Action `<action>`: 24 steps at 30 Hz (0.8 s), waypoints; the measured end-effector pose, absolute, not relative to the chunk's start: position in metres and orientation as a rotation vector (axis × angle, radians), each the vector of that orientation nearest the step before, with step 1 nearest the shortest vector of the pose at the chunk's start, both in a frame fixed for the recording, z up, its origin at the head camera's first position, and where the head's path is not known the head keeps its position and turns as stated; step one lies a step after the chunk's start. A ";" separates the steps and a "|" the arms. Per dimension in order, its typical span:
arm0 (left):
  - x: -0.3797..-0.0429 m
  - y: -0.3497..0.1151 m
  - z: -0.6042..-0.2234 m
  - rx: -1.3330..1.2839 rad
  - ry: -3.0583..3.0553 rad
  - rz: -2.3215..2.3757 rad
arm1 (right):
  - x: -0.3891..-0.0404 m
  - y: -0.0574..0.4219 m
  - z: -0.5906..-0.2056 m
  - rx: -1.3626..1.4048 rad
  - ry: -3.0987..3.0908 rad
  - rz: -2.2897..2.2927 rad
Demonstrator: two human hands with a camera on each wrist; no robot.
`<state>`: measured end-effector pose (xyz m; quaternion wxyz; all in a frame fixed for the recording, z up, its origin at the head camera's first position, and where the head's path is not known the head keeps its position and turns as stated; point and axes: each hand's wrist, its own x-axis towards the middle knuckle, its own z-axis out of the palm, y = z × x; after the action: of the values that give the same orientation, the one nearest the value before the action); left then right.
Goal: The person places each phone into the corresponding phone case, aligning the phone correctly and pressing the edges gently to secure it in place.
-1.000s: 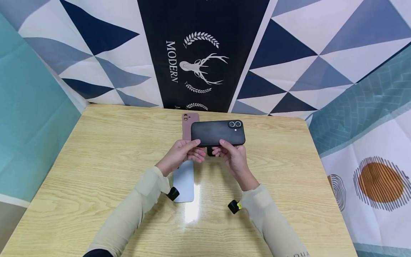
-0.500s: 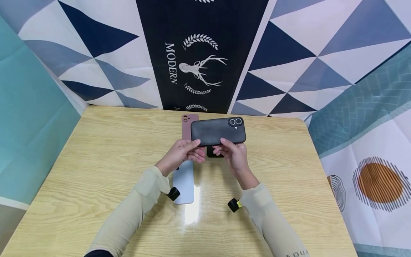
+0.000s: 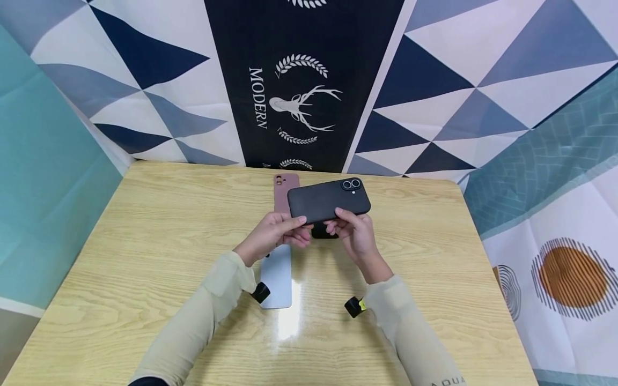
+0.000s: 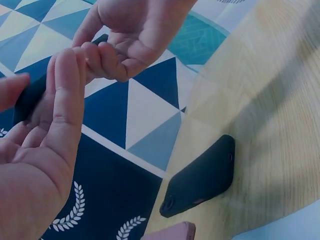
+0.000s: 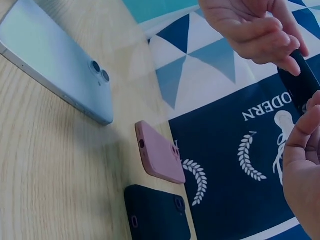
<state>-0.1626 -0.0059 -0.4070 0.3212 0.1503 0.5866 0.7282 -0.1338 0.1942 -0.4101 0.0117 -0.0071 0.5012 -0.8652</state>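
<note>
A phone in a black case (image 3: 328,199), its twin camera lenses at the upper right, is held raised over the far part of the table with its back showing. My left hand (image 3: 276,235) pinches the lower left edge, thumb on the back and fingers beneath. Along the lower right edge my right hand (image 3: 356,236) grips it the same way. In the left wrist view the hands hide most of this phone (image 4: 31,97). Partly covered below it lie a dusty-pink phone case (image 3: 285,190) with camera cutouts and a second black case (image 3: 324,231).
A pale silver-blue phone (image 3: 277,281) lies lengthwise near my left wrist, its lenses visible in the right wrist view. The wood-grain table (image 3: 159,230) ends at a patterned cloth backdrop (image 3: 309,107). Small black wrist cameras (image 3: 261,292) stick out below both sleeves.
The held phone has tilted slightly, its left end dipping toward me and its right end higher. Both hands keep their grip; the things on the table stay put.
</note>
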 end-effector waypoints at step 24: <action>-0.172 -0.007 -0.403 0.143 1.679 1.970 | -0.133 0.205 -0.412 0.061 1.638 -2.521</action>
<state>-0.1716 -0.0067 -0.4030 0.2711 0.0529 0.6234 0.7315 -0.1333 0.2046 -0.4123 0.0673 0.0202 0.5435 -0.8364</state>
